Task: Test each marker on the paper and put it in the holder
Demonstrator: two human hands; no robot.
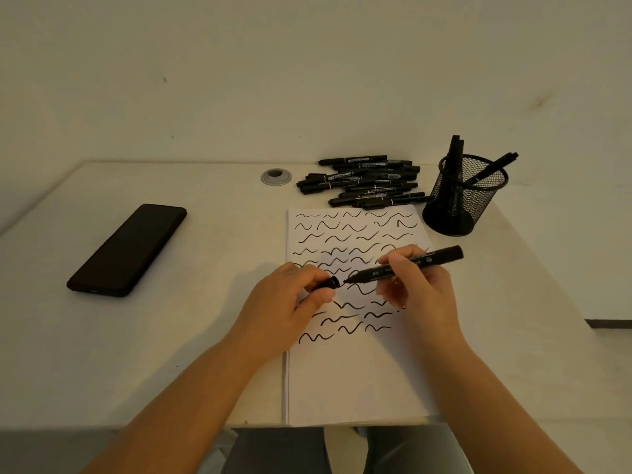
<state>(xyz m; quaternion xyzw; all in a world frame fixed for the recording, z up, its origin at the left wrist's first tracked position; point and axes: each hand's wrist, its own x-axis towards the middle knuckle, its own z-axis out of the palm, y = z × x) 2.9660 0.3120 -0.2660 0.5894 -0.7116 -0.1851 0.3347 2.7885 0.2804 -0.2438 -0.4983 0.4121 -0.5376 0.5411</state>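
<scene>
Two hands: both meet at centre frame, over the sheet.
Right hand: I see its fingers closed round the black cylindrical marker, bare tip pointing left, barrel rising toward the right.
Left hand: fingers pinch the small black cap, its open mouth just beside the tip, apart from it.
Paper: white sheet on the pale table, its upper half filled with rows of black wavy strokes, lower part blank.
Untested stock: a heap of black markers in the upper centre, beyond the sheet.
Holder: black wire-mesh cup, upper right, with a few markers standing in it.
Bystander: black phone, left of frame, face down or dark.
Step in hand: I cannot tell whether the cap is coming off or going on.
Next move: if uncapped for testing, I would need the tip lowered onto blank paper; if tested, cap aligned squarely, pressed home, then carried to the cup.
</scene>
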